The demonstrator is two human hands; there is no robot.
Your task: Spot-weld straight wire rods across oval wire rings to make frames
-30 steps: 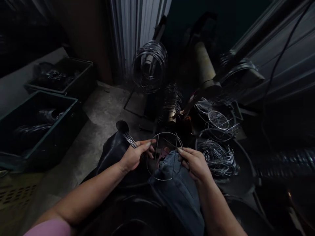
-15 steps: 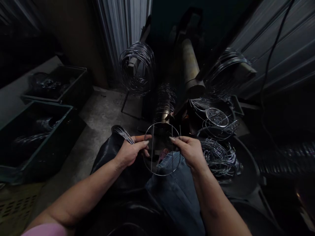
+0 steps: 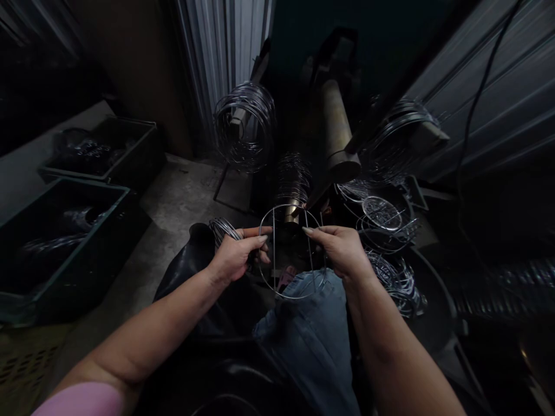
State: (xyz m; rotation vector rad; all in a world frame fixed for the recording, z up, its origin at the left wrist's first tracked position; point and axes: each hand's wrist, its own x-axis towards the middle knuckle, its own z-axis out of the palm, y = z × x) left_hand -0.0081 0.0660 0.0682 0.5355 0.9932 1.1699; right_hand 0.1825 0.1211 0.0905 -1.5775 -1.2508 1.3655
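R hand (image 3: 342,249) hides pt of wire ring (image 3: 291,298).

Setting: dim metal workshop. Wire coils (image 3: 245,124) hang on stands, corrugated sheet wall (image 3: 225,52) behind, dark crates (image 3: 65,231) of wire parts on concrete floor (image 3: 173,196), heaped wire rings (image 3: 381,214)

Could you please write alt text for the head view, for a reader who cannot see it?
The left hand and right hand hold a round wire frame above a denim-clad knee; the left also clutches spare wires. Wire coils and dark crates stand around.
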